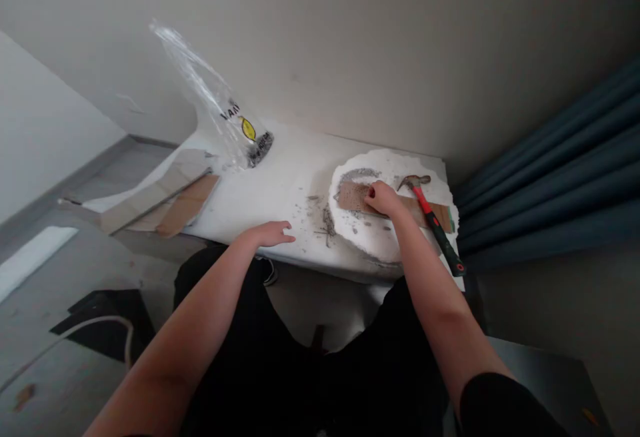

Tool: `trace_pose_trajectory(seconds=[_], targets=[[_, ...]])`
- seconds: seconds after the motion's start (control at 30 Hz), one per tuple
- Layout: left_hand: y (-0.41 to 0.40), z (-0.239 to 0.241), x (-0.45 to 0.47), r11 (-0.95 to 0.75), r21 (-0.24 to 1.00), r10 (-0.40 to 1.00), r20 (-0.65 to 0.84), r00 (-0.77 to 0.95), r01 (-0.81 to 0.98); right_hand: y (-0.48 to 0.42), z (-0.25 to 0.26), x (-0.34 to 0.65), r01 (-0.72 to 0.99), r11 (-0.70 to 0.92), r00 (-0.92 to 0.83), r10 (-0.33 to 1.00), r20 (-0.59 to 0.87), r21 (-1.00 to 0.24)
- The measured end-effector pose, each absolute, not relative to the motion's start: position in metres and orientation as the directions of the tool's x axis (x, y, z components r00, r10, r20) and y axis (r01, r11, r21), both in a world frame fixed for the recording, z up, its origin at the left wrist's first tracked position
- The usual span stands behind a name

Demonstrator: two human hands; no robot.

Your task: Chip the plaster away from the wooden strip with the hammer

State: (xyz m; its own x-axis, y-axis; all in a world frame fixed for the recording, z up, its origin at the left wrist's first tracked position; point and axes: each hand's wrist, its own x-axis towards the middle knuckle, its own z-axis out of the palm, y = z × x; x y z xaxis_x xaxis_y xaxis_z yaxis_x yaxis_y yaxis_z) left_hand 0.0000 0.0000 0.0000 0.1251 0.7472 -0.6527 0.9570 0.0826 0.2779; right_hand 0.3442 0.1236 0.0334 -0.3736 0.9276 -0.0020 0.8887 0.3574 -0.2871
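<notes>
My right hand (383,198) is closed, fingers curled together over a brown wood-look strip (353,195). What it holds, if anything, is too small to make out. The strip lies on a round, ragged-edged white sheet (357,229), with grey crumbs (361,174) scattered on and around it. Just right of my right hand, a claw hammer (433,218) with a red and black handle rests across the strip. Near the front edge of the white-topped table (285,203), my left hand (273,233) is open with nothing in it, fingers stretched toward more dark crumbs (326,220).
A clear plastic bag (220,100) with a yellow leaf print and dark grit at its bottom stands against the wall. Cardboard pieces (187,207) lie at the table's left end. Blue curtains (555,177) hang on the right. A black sheet (107,320) and a pale cable (100,319) are at lower left.
</notes>
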Motion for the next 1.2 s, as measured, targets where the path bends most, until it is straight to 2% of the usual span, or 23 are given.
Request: trace_pose_trajectory(seconds=[0.33, 0.47, 0.57, 0.73, 0.9, 1.07, 1.2], targets=[[0.002, -0.004, -0.002, 0.08, 0.296, 0.761, -0.635, 0.134, 0.952, 0.122, 0.037, 0.352, 0.853, 0.427, -0.435, 0.899, 0.045, -0.3], [0.002, -0.003, -0.002, 0.081, 0.295, 0.758, -0.638, 0.133, 0.952, 0.116, 0.038, 0.351, 0.835, 0.496, -0.497, 0.866, 0.061, -0.239], [0.003, -0.004, -0.002, 0.075, 0.302, 0.762, -0.632, 0.141, 0.95, 0.114, 0.036, 0.348, 0.851, 0.477, -0.476, 0.877, 0.064, -0.219], [0.003, -0.009, -0.006, 0.078, 0.308, 0.766, -0.627, 0.141, 0.948, 0.118, 0.033, 0.351, 0.848, 0.445, -0.442, 0.894, 0.077, -0.29], [0.003, -0.01, -0.008, 0.081, 0.314, 0.766, -0.627, 0.143, 0.946, 0.12, 0.032, 0.358, 0.778, 0.523, -0.525, 0.846, 0.098, -0.348], [0.003, -0.009, -0.008, 0.075, 0.302, 0.761, -0.633, 0.141, 0.95, 0.119, 0.026, 0.359, 0.766, 0.509, -0.481, 0.859, 0.176, -0.393], [0.004, -0.009, -0.009, 0.074, 0.317, 0.767, -0.624, 0.149, 0.945, 0.119, 0.024, 0.36, 0.688, 0.561, -0.537, 0.82, 0.197, -0.46]])
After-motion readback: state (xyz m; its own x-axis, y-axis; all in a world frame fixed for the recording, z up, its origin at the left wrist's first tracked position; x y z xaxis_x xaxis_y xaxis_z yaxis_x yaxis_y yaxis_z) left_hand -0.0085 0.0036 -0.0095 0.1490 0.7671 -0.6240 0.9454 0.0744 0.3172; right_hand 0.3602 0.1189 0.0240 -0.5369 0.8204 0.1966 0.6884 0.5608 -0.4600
